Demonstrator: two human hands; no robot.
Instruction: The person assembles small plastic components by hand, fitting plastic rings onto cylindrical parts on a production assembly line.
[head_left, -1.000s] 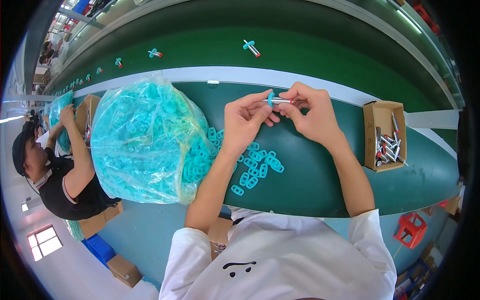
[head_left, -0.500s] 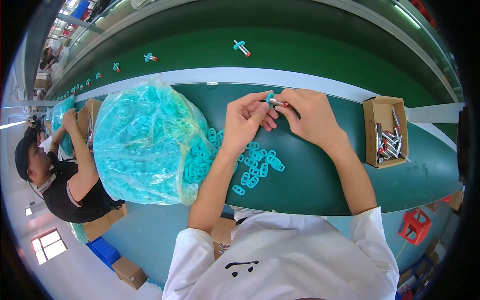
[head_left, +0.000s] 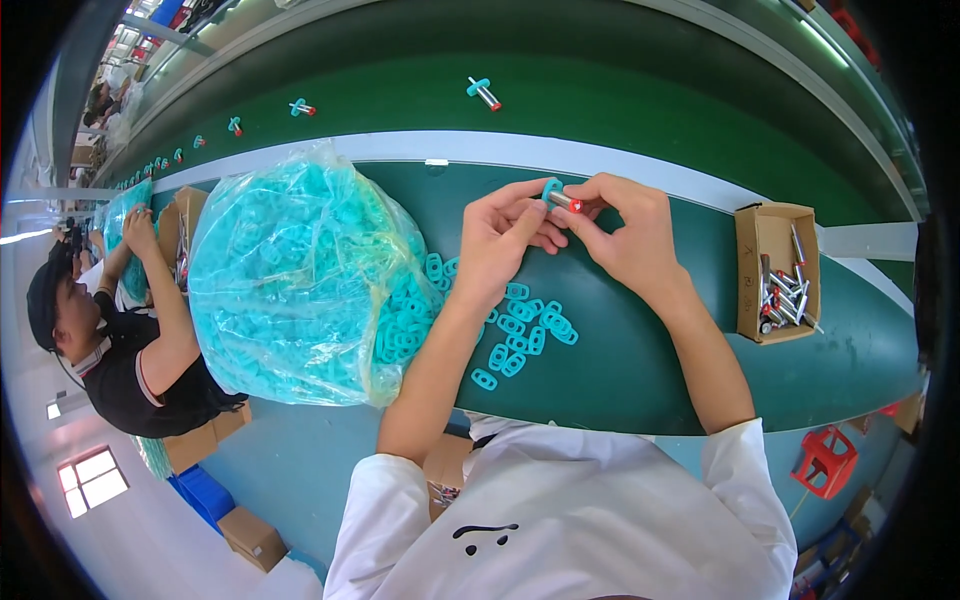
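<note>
In front of me, above the green table, my left hand [head_left: 503,235] pinches a teal oval plastic piece [head_left: 549,189] between thumb and fingers. A silver metal cylinder with a red end [head_left: 564,201] sits against that piece, its red end pointing right. My right hand [head_left: 632,228] has thumb and index finger closed around the cylinder; the exact contact is partly hidden. Below the hands, several loose teal pieces [head_left: 515,326] lie on the table. Left of my left forearm stands a large clear bag of teal pieces [head_left: 300,280].
A cardboard box [head_left: 748,270] of metal cylinders stands right on the table [head_left: 630,370]. Beyond the pale rail, assembled pieces [head_left: 485,93] lie along a green belt [head_left: 600,110]. At left, another person [head_left: 130,350] works beside a box and bag. A red stool [head_left: 826,460] stands lower right.
The cylinder's red end has turned more toward me, and my right finger and thumb sit wider around it. My hands appear slightly farther right; the whole view has shifted a little.
</note>
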